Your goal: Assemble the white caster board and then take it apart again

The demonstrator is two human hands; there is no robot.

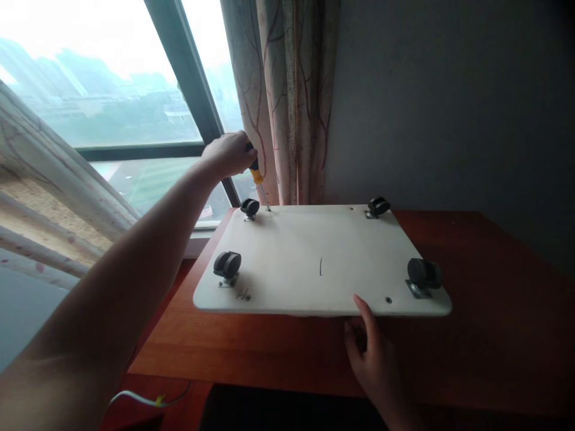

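A white board [291, 251] lies flat, underside up, with black casters at its corners, such as the near left one [227, 264] and the near right one [424, 274]. My left hand [231, 154] is closed round the handle of a yellow and black screwdriver [256, 174]. The screwdriver leans a little, its tip at a screw hole [268, 209] by the far left caster [250, 208]. At the board's near edge, my right hand [371, 350] has its index finger on top and its thumb at the edge, gripping the board.
The board rests on a reddish-brown wooden table [471, 251]. Behind the far left corner are a window [153, 173] and a patterned curtain [287, 108]. A white cable [139, 396] runs below the table's near left edge.
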